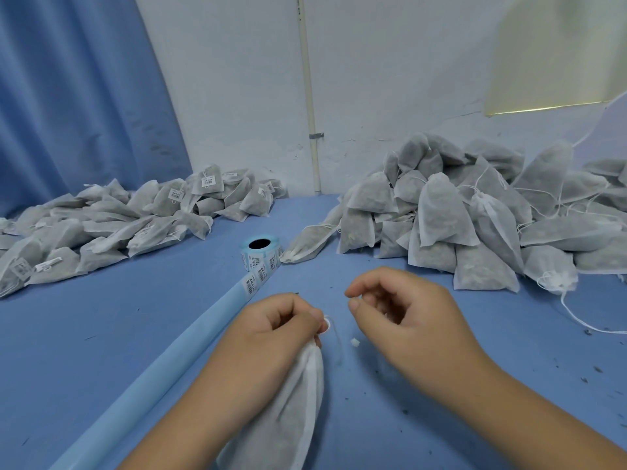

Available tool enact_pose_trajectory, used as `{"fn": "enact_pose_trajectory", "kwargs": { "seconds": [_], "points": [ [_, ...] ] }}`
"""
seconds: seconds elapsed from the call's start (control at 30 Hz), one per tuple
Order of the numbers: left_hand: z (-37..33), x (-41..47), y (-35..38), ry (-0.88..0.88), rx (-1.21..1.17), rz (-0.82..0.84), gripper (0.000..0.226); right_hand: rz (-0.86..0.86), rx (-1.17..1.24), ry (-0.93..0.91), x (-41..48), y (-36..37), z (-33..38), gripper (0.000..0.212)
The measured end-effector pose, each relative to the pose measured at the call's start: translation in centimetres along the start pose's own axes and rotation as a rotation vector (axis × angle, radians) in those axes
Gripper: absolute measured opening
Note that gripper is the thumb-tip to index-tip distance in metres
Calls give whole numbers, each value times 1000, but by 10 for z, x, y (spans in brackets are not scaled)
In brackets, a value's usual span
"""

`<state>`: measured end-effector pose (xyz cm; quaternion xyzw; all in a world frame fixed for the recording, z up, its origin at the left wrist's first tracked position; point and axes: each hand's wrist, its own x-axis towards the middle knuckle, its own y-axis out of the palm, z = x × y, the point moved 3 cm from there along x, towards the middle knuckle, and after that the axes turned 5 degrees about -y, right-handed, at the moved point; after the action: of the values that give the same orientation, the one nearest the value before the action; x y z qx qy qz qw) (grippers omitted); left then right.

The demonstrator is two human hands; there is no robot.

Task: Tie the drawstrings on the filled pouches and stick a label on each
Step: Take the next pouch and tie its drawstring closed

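The single wide-angle view sits at the person's head, facing forward and down across the blue worktop, close above the left hand and right hand, and reaching the white wall behind.

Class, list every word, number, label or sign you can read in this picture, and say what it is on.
No text can be quoted.
Label roll: barcodes and print, too blurred to read.
Unrolled strip of labels: barcodes, unreadable.
White labels on the left pile of pouches: too small to read.
Pouch in the left hand: no label showing.
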<state>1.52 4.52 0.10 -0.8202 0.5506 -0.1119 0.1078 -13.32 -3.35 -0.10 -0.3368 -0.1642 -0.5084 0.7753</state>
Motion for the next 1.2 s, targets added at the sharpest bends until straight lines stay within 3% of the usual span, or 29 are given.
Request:
{"fn": "enact_pose_trajectory", "kwargs": {
  "seconds": [0.17,0.43,0.67,0.87,1.07,1.2],
  "points": [
    [-1,-2,3,97,55,-40,26,61,9,-60,-7,11,9,7],
    [0,-4,3,244,211,-144,16,77,237,206,-8,17,3,22],
    [3,-5,5,388,408,-176,22,82,67,166,-10,17,5,15],
    [3,-7,5,392,449,-174,24,137,-73,115,-10,17,3,15],
    [3,-8,4,404,561,-238,20,198,12,248,-7,18,-8,23],
    [1,-6,2,341,441,-188,16,264,66,257,-7,20,-8,20]
  ]
}}
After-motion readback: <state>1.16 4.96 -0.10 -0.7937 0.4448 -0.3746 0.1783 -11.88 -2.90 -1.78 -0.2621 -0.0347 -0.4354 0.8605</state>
